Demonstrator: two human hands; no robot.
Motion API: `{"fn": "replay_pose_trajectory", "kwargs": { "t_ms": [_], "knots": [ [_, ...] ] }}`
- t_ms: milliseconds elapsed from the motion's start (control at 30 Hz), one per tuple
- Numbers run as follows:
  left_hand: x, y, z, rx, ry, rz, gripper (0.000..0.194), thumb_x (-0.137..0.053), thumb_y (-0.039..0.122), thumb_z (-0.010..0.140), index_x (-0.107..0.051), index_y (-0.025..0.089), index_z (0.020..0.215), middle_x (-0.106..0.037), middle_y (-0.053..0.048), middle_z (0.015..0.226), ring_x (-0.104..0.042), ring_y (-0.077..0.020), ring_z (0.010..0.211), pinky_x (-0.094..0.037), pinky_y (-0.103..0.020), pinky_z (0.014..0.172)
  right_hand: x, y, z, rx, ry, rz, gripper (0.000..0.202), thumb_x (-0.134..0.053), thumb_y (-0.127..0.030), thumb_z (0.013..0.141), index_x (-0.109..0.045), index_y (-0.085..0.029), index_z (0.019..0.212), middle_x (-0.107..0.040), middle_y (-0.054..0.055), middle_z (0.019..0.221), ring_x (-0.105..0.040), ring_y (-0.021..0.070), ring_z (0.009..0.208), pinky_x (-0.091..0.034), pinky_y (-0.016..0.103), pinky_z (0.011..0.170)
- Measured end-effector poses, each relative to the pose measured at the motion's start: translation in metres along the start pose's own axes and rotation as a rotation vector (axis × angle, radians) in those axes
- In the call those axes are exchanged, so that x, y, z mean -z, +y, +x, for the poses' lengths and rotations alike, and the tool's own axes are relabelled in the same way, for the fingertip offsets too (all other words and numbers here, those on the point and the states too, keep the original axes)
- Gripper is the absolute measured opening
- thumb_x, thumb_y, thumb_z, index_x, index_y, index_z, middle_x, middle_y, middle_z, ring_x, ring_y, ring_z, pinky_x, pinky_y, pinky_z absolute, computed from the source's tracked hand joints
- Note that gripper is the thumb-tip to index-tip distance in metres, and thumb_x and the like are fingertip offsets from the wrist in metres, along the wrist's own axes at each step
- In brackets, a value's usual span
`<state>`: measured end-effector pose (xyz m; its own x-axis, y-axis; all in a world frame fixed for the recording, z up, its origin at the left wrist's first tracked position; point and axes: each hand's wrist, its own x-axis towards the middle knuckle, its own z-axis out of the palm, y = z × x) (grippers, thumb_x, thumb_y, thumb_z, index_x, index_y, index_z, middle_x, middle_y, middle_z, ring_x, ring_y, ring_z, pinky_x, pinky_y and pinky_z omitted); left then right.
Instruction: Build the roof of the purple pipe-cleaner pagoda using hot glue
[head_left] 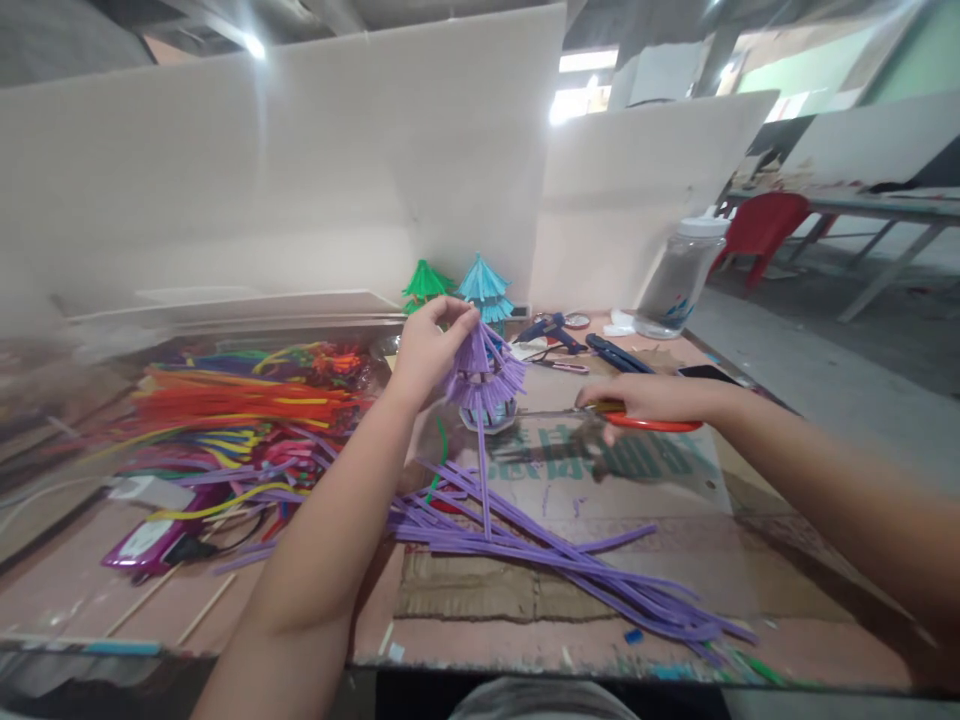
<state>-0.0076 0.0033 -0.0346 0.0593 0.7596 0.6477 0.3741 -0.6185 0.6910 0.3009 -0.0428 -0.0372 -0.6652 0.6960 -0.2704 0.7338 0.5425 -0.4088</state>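
Observation:
My left hand (429, 345) pinches the peak of a small purple pagoda (480, 375) made of pipe cleaners, with tiered, fringed roofs. One long purple pipe cleaner (483, 480) hangs from it down to the table. To the right, my right hand (637, 397) is closed on scissors (654, 424) with red handles, their blades pointing left toward the pagoda's base. Purple pipe cleaners (592, 570) lie in a loose bundle below both hands, partly on cardboard (480, 590). Behind the purple pagoda stand a green pagoda (424, 280) and a blue pagoda (484, 280).
Piles of coloured pipe cleaners (247, 398) fill the left side. A purple-and-white device (150, 540) lies near them. A glue gun (553, 330), a dark-handled tool (616, 354) and a clear jar (682, 280) are at the back right. White panels (300, 180) rise behind the table.

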Motion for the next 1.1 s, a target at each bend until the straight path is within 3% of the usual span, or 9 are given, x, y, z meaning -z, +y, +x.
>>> {"fn": "replay_pose_trajectory", "kwargs": {
  "t_ms": [200,400,467,567,633,733,833,900,1100],
  "knots": [
    [0.004,-0.004,0.002,0.043,-0.051,-0.013,0.026,-0.066,0.040,0.083,-0.070,0.015,0.091,-0.073,-0.006,0.094,-0.066,-0.0178,0.089,-0.050,-0.029,0.084,-0.024,0.035,-0.007,-0.102,-0.007,-0.034,0.041,-0.067,-0.044,0.076,-0.066,-0.023,0.111,-0.069,0.005,0.098,-0.066,0.0258,0.088,-0.046,0.031,0.071],
    [0.003,-0.002,0.000,0.047,-0.117,-0.019,0.032,-0.061,0.041,0.087,-0.073,0.015,0.100,-0.075,-0.008,0.108,-0.067,-0.0215,0.103,-0.049,-0.033,0.095,-0.027,0.046,-0.007,-0.056,0.135,-0.221,0.053,-0.058,-0.036,0.087,-0.057,-0.026,0.138,-0.060,0.013,0.124,-0.063,0.0279,0.107,-0.047,0.037,0.089],
    [0.004,-0.002,0.001,0.043,-0.139,-0.007,0.032,-0.060,0.041,0.088,-0.074,0.015,0.101,-0.075,-0.008,0.110,-0.066,-0.0223,0.107,-0.048,-0.033,0.097,-0.027,0.030,-0.006,-0.042,0.226,-0.270,0.042,-0.056,-0.037,0.090,-0.064,-0.024,0.128,-0.063,0.013,0.120,-0.063,0.0289,0.105,-0.047,0.039,0.088],
    [0.005,-0.004,0.002,0.049,-0.156,-0.001,0.033,-0.060,0.042,0.088,-0.074,0.016,0.102,-0.075,-0.008,0.111,-0.066,-0.0226,0.108,-0.049,-0.033,0.097,-0.036,-0.015,-0.001,0.088,0.382,-0.208,0.034,-0.044,-0.037,0.098,-0.070,-0.023,0.115,-0.069,0.010,0.111,-0.064,0.0253,0.102,-0.047,0.037,0.088],
    [0.005,-0.005,0.002,0.050,-0.156,-0.007,0.034,-0.060,0.043,0.087,-0.074,0.015,0.102,-0.075,-0.008,0.111,-0.067,-0.0224,0.106,-0.049,-0.032,0.096,-0.047,-0.049,0.008,0.247,0.404,-0.201,0.038,-0.045,-0.029,0.099,-0.061,-0.027,0.134,-0.071,0.008,0.110,-0.065,0.0218,0.098,-0.047,0.032,0.084],
    [0.004,-0.005,0.001,0.042,-0.149,-0.014,0.034,-0.059,0.042,0.088,-0.074,0.014,0.102,-0.075,-0.008,0.110,-0.067,-0.0218,0.105,-0.049,-0.032,0.095,-0.067,-0.086,0.029,0.415,0.321,-0.414,0.061,-0.045,-0.010,0.095,-0.039,-0.032,0.152,-0.072,0.007,0.094,-0.065,0.0198,0.083,-0.046,0.031,0.074],
    [0.005,-0.003,-0.001,0.042,-0.145,-0.009,0.034,-0.060,0.042,0.088,-0.073,0.014,0.102,-0.075,-0.009,0.110,-0.067,-0.0218,0.104,-0.049,-0.032,0.095,-0.081,-0.100,0.053,0.465,0.318,-0.482,0.057,-0.046,-0.007,0.091,-0.047,-0.017,0.147,-0.073,0.013,0.103,-0.067,0.0216,0.087,-0.047,0.032,0.075],
    [0.007,-0.003,-0.001,0.049,-0.139,-0.008,0.034,-0.060,0.042,0.087,-0.073,0.014,0.101,-0.075,-0.009,0.110,-0.067,-0.0219,0.104,-0.049,-0.033,0.095,-0.083,-0.104,0.062,0.445,0.320,-0.429,0.049,-0.046,-0.008,0.091,-0.056,-0.014,0.138,-0.075,0.013,0.103,-0.069,0.0208,0.085,-0.047,0.031,0.075],
    [0.012,-0.006,0.002,0.050,-0.135,0.013,0.031,-0.062,0.042,0.085,-0.073,0.016,0.097,-0.075,-0.007,0.106,-0.066,-0.0219,0.101,-0.051,-0.032,0.092,-0.054,-0.110,0.027,0.233,0.355,-0.338,0.036,-0.046,-0.016,0.090,-0.074,-0.021,0.113,-0.078,0.010,0.093,-0.071,0.0217,0.078,-0.043,0.029,0.066]
  ]
}}
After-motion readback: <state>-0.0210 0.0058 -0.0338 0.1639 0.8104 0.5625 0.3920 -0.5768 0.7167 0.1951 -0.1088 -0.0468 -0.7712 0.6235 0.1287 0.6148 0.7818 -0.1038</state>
